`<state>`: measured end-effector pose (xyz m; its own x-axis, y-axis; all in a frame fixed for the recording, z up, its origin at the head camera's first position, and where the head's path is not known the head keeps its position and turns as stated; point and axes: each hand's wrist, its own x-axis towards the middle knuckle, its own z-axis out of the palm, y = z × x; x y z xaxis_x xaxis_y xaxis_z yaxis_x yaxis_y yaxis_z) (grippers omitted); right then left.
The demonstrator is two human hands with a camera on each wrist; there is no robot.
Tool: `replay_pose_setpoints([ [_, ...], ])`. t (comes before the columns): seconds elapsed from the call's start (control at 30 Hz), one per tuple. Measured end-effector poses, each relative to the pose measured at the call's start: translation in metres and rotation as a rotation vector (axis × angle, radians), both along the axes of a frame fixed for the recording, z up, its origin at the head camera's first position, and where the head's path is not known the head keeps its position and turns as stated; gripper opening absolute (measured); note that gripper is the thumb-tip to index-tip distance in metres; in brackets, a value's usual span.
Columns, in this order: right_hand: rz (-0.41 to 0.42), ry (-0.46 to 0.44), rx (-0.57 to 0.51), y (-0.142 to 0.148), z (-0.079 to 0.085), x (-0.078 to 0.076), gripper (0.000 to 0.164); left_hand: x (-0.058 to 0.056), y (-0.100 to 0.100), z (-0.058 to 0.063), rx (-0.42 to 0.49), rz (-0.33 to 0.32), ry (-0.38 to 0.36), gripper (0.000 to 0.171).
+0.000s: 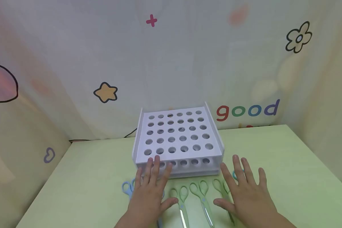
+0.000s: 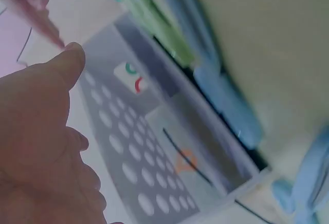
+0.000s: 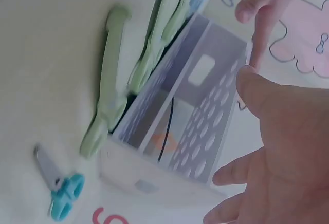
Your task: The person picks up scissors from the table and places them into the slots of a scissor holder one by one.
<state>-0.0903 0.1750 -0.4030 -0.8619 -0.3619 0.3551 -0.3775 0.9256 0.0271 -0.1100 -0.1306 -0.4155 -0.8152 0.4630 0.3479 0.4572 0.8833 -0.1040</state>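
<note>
My left hand (image 1: 148,198) is held palm down, with fingers spread, over blue scissors (image 1: 128,192); it covers much of them. Likewise spread and holding nothing, my right hand (image 1: 250,198) is above the right end of the row, overlapping one pair of green scissors (image 1: 223,191). Between the hands lie two more green scissors (image 1: 203,199), handles pointing away from me. Small teal scissors (image 3: 62,190) show whole in the right wrist view. Behind the row stands a white rack (image 1: 166,135) with rows of round holes; the left fingertips overlap its front in the head view.
A pale green tabletop (image 1: 88,183) extends to both sides of the rack. Behind it hangs a light curtain (image 1: 182,63) with printed shapes and the word "good". A thin dark cord (image 1: 130,133) runs along the table's back edge.
</note>
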Motion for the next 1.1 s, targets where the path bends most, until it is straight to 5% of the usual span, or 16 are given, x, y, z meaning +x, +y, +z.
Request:
replay_pose_setpoints([
  [0.27, -0.092, -0.126, -0.037, 0.015, 0.007, -0.010, 0.101, -0.028, -0.013, 0.026, 0.105, 0.061, -0.022, 0.100],
  [0.53, -0.079, -0.213, -0.134, 0.039, 0.018, -0.029, 0.102, -0.067, -0.038, 0.062, 0.290, 0.080, -0.234, 0.101],
  [0.67, -0.064, -0.261, -0.201, 0.054, 0.018, -0.040, 0.100, -0.078, -0.045, 0.062, 0.348, 0.063, -0.280, 0.108],
  [0.93, -0.003, -0.311, -0.275, 0.076, 0.011, -0.056, 0.094, -0.081, -0.047, 0.059, 0.454, 0.072, -0.392, 0.118],
  [1.1, 0.033, -0.371, -0.311, 0.081, 0.006, -0.063, 0.092, -0.083, -0.050, 0.058, 0.444, 0.105, -0.403, 0.116],
])
